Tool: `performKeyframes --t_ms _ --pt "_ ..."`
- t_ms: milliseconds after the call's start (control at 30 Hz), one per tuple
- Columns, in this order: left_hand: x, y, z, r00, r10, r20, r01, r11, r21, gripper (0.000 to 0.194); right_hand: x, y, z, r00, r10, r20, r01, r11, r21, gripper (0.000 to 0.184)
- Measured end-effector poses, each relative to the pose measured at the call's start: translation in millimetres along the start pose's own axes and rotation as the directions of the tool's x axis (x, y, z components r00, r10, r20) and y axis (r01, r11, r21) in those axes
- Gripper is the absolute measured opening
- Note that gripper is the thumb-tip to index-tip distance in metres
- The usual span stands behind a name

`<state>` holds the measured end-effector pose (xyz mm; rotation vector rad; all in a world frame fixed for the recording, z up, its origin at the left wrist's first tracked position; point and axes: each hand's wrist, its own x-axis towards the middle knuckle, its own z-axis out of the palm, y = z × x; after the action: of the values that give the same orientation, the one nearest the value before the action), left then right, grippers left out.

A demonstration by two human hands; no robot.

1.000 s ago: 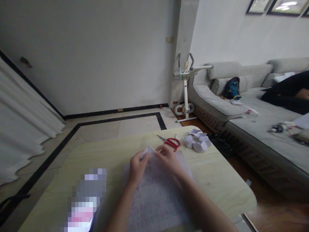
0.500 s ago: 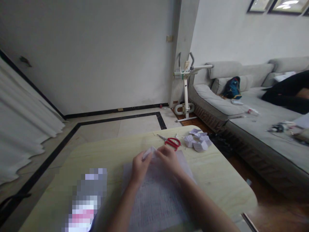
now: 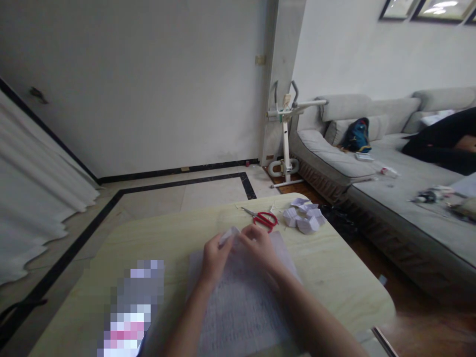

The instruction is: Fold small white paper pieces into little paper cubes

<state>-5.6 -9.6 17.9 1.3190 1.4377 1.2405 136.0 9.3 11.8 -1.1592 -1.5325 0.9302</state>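
A small folded piece of white paper is held up between my two hands above the table. My left hand pinches its left side, and my right hand has thumb and fingers closed at its right edge. Under my forearms lies a large printed sheet with rows of faint writing. Red-handled scissors rest just beyond my right hand, blades pointing to the far left. Several folded paper pieces form a loose cluster right of the scissors.
The pale table has rounded corners. A pixelated object lies at its left. Beyond the right edge stands a grey sofa with a blue backpack and a person's dark-clothed leg. White exercise equipment stands by the wall.
Both hands stay in nearly the same place, still pinching the folded paper. The right hand's fingers have shifted very slightly; the scissors and paper cluster have not moved.
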Motion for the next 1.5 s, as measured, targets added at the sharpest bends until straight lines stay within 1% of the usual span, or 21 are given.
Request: performKeyframes --t_ms 100,267,400,667,833,1000,1133,1233,1367,1500 --pt "0.0 -1.8 0.8 1.000 0.002 0.008 -0.002 1.000 -0.002 0.031 -1.0 -2.0 0.4 1.000 0.003 -0.020 -0.003 1.000 -0.001 0.020" --pt "0.1 -2.4 0.6 0.999 0.020 0.038 -0.020 1.000 0.002 0.032 -1.8 -5.9 -2.7 1.000 -0.013 -0.005 0.013 1.000 -0.014 0.019" --pt "-0.2 0.2 0.6 0.999 0.020 0.036 -0.021 1.000 0.018 0.032 -1.2 -5.6 -3.2 1.000 -0.015 0.019 0.015 1.000 -0.021 0.018" --pt "-0.2 -1.8 0.6 0.999 0.009 0.037 -0.009 1.000 -0.012 0.031 0.4 -0.7 1.1 1.000 0.000 -0.025 0.001 0.999 0.037 0.019" --pt "0.7 -2.9 0.6 0.999 0.018 0.048 -0.019 1.000 0.021 0.031 -0.2 1.0 -1.3 1.000 -0.013 -0.011 0.014 0.996 0.086 0.017" --pt "-0.5 -1.6 0.9 0.998 0.021 0.063 -0.023 0.999 0.038 0.031 0.3 0.4 -3.5 1.000 -0.022 0.003 0.022 0.998 0.052 0.016" --pt "-0.6 -2.5 -0.1 0.998 0.020 0.065 -0.022 0.999 0.027 0.031 1.2 -0.8 -1.6 0.999 -0.028 -0.023 0.029 0.999 0.035 0.015" --pt "-0.1 -3.8 0.2 0.998 0.003 0.067 -0.005 0.999 0.034 0.031 1.4 -0.3 -0.7 0.999 -0.029 -0.028 0.031 0.997 0.069 0.017" --pt "-0.2 -4.6 1.7 0.997 0.013 0.077 -0.018 0.998 0.057 0.032 1.3 1.5 -2.1 1.000 -0.015 -0.009 0.016 0.992 0.123 0.021" --pt "-1.2 -4.2 2.2 0.994 0.020 0.107 -0.026 0.998 0.057 0.033 1.1 2.4 -3.1 1.000 -0.018 -0.006 0.019 0.988 0.154 0.021"
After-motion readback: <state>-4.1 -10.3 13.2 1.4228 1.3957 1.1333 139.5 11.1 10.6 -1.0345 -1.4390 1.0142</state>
